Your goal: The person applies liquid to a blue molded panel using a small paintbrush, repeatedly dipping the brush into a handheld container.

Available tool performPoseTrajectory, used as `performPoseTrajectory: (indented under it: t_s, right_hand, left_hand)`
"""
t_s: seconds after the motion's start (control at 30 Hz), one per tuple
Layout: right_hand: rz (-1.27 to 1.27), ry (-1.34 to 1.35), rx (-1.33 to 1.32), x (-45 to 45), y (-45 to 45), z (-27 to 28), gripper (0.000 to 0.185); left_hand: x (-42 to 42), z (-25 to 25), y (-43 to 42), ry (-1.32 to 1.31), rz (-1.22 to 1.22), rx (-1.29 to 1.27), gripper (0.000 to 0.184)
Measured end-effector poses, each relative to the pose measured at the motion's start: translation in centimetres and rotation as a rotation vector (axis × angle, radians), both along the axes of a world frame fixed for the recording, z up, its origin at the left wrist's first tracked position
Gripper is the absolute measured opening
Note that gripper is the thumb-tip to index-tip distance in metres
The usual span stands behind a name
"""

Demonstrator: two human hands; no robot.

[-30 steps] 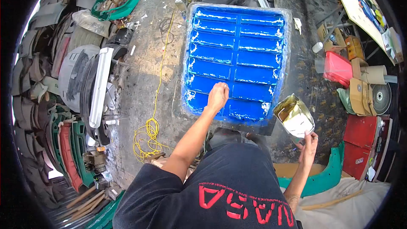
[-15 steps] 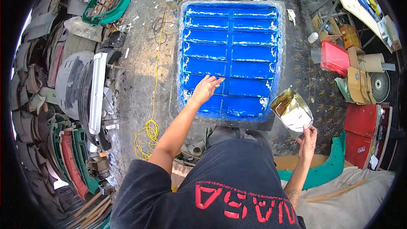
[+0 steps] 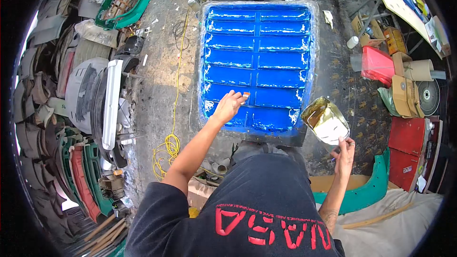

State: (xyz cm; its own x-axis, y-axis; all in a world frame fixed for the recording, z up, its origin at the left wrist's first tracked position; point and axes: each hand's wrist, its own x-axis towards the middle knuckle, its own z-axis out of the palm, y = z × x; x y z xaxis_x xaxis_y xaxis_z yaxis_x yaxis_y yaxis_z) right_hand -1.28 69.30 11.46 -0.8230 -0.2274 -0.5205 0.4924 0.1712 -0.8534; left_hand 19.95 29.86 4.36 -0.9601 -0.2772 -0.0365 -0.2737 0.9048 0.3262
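A blue louvred panel [image 3: 278,96] with two columns of slats lies in front of me, white filler-like patches along its slat edges and ends. Over its lower left part is my left hand [image 3: 229,106], fingers pinched on a small flat piece with an orange edge [image 3: 246,94]. Most of that piece is hidden by the fingers, so its kind is unclear. To the right of the panel, my right hand [image 3: 343,152] grips an open metal tin [image 3: 312,112] by its near side. The tin is tilted, gold-coloured inside, with white material in it.
A yellow cord [image 3: 167,148] runs along the floor on the left. Stacked moulded parts [image 3: 85,93] line the left side. On the right stand a red cabinet [image 3: 404,143], a cardboard box [image 3: 404,96] and a red container [image 3: 376,64]. A green curved part [image 3: 366,191] lies near me.
My left hand has moved slightly down and left over the panel, and the orange-edged piece now shows at its fingertips. The tin and my right hand have shifted only a little.
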Motion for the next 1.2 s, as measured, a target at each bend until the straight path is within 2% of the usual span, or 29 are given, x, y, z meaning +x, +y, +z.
performPoseTrajectory:
  t_s: [0.07, 0.27, 0.37, 0.47, 0.6, 0.63, 0.67, 0.77, 0.9, 1.0, 1.03, 1.07, 1.2]
  right_hand:
    - [0.003, 0.005, -0.005, -0.7, 0.2, -0.1, 0.048]
    - [0.040, -0.014, 0.000, -2.5, 1.1, -0.8, 0.047]
    - [0.060, -0.012, -0.004, -3.3, 0.9, -0.6, 0.047]
    - [0.088, -0.004, -0.033, -4.2, 0.7, -0.2, 0.048]
    - [0.139, 0.010, -0.044, -6.1, 0.9, 0.4, 0.049]
    - [0.151, 0.014, -0.034, -6.4, 1.2, 0.3, 0.049]
    - [0.161, 0.009, -0.035, -6.9, 1.5, 0.0, 0.049]
    - [0.188, 0.009, -0.088, -8.4, 2.0, -0.6, 0.043]
    - [0.202, 0.001, -0.061, -9.4, 1.8, 0.1, 0.042]
    - [0.224, 0.022, -0.097, -9.9, 1.8, -0.2, 0.044]
    - [0.211, 0.014, -0.084, -9.8, 2.0, -0.1, 0.045]
    - [0.200, 0.005, -0.068, -9.8, 2.2, 0.0, 0.046]
    - [0.207, 0.029, -0.088, -10.0, 2.9, -0.5, 0.048]
  left_hand:
    - [0.2, -2.1, 0.2, -0.071, -0.058, 0.000, 0.032]
    - [0.8, 1.1, 2.0, -0.102, 0.010, 0.121, 0.032]
    - [-0.9, 0.3, 2.9, 0.155, 0.146, 0.192, 0.036]
    - [-2.1, -0.9, 5.2, 0.145, 0.215, 0.171, 0.035]
    - [0.1, -2.8, 7.9, 0.163, 0.117, 0.032, 0.037]
    - [-0.2, 0.3, 8.9, 0.108, 0.174, 0.072, 0.037]
    - [-0.1, 0.4, 9.0, 0.104, 0.184, 0.070, 0.037]
    - [-0.5, -1.0, 8.2, 0.329, 0.326, 0.065, 0.031]
    - [-2.1, -1.2, 9.6, 0.220, 0.408, 0.070, 0.028]
    - [-1.5, -0.8, 11.3, 0.266, 0.371, 0.171, 0.026]
    - [-1.4, -0.6, 11.7, 0.251, 0.440, 0.191, 0.019]
    - [-1.3, -0.6, 11.8, 0.249, 0.441, 0.195, 0.019]
    - [-0.9, -1.8, 10.0, 0.444, 0.663, 0.132, 0.017]
